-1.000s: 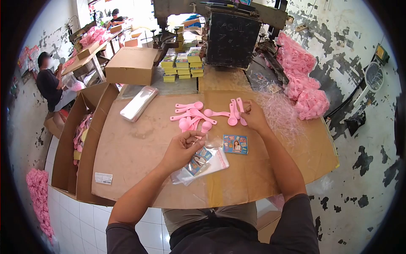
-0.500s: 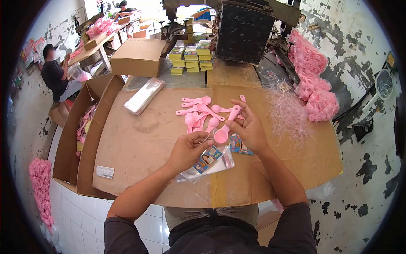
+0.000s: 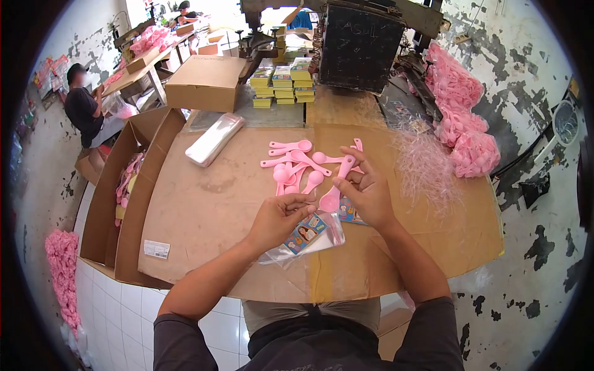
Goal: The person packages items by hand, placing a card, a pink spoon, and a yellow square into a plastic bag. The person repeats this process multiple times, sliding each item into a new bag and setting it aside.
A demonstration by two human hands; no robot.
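My right hand (image 3: 364, 193) grips a pink plastic measuring spoon (image 3: 330, 201) by its handle, bowl pointing down toward my left hand. Thumb and fingers of my left hand (image 3: 279, 217) are pinched at the upper edge of a clear plastic bag (image 3: 335, 229); the fingers partly hide that edge. A blue printed card (image 3: 305, 235) shows at the bag, just below my left fingertips. Another printed card (image 3: 350, 211) lies partly behind my right hand. Beyond both hands is a loose pile of pink measuring spoons (image 3: 299, 162) on the cardboard-covered table (image 3: 204, 216).
A stack of clear bags (image 3: 215, 140) lies at the table's left. An open carton (image 3: 133, 204) stands along the left edge. Stacked cards (image 3: 283, 83), a closed box (image 3: 204, 81) and a black machine (image 3: 359, 49) stand behind. Pink bundles (image 3: 461, 117) line the right. A co-worker (image 3: 85, 108) stands far left.
My right hand has brought the measuring spoon slightly lower, its bowl nearer the bag. My left hand stays in almost the same place; the whole view has shifted slightly.
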